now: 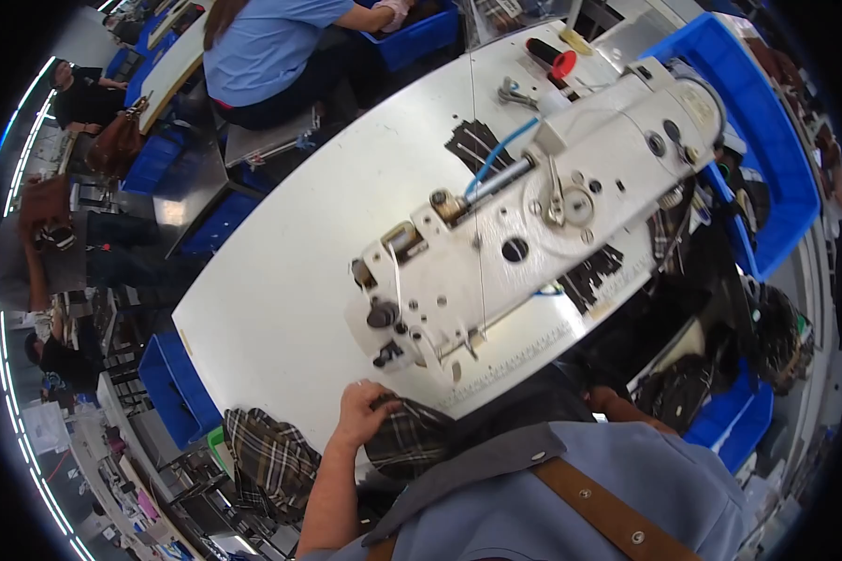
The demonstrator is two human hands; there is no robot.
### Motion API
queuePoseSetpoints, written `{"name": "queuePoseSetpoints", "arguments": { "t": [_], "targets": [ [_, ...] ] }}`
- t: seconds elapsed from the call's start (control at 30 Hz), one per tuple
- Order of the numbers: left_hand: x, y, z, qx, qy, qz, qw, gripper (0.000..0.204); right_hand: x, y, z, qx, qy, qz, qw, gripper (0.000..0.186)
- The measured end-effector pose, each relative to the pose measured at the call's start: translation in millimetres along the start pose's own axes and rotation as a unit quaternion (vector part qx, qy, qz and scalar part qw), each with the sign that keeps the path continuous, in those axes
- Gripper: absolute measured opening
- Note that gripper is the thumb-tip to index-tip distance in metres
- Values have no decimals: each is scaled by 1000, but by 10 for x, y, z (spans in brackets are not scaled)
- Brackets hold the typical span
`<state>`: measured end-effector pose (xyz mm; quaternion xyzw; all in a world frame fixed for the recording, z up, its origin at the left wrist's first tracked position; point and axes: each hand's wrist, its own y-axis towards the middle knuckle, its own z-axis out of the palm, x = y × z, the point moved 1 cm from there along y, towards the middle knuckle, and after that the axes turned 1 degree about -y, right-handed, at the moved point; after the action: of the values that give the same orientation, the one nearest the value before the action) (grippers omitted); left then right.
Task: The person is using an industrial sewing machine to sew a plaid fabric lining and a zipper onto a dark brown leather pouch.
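At the near edge of the white sewing table (pixel 281 252), my left hand (pixel 363 411) is closed on the edge of a dark plaid cloth piece (pixel 407 438). The piece has a rounded shape and hangs partly over the table edge in front of my body. Just beyond my left hand stands the needle end of a cream-white sewing machine (pixel 496 252). My right hand (pixel 610 402) is low on the right, beside the table's near edge; its fingers are mostly hidden in shadow, so their grip does not show.
More plaid cloth (pixel 269 458) is heaped at the table's left near corner. Dark strips (pixel 477 145) lie behind the machine, and black-handled scissors (pixel 543 58) at the far end. Blue bins (pixel 786 178) stand right. A co-worker in a blue shirt (pixel 267 56) sits across the table.
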<state>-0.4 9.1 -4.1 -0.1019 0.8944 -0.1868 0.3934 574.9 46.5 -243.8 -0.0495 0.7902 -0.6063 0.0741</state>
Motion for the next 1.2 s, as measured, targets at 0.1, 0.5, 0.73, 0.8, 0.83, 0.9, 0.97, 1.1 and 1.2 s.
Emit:
{"name": "queuePoseSetpoints", "arguments": {
  "t": [0.1,0.5,0.73,0.8,0.83,0.9,0.97,1.1,1.2],
  "targets": [
    [8,-61,13,34,-100,-80,991,26,51,238,149,8,-6,-32,999,46],
    [260,-238,17,151,-92,-141,974,51,477,1119,201,-28,75,-69,994,44],
    [240,-223,132,110,-103,-199,968,30,541,1476,17,-47,80,-106,990,42],
    [70,-177,72,61,-115,-93,987,24,533,1558,-56,-55,83,-120,988,42],
    [-10,-167,57,38,-93,-55,993,17,530,1609,-92,-61,87,-132,985,41],
    [-123,-74,59,-30,-13,51,998,8,523,1718,-175,-70,95,-163,980,41],
    [-137,-69,59,-36,26,81,996,12,489,1861,-233,-79,105,-202,971,40],
    [-45,-122,247,-168,-3,123,978,18,464,2201,-459,-89,170,-365,911,39],
    [-100,-221,417,-232,-62,74,968,17,443,2164,-668,-73,231,-529,814,39]
  ]
}}
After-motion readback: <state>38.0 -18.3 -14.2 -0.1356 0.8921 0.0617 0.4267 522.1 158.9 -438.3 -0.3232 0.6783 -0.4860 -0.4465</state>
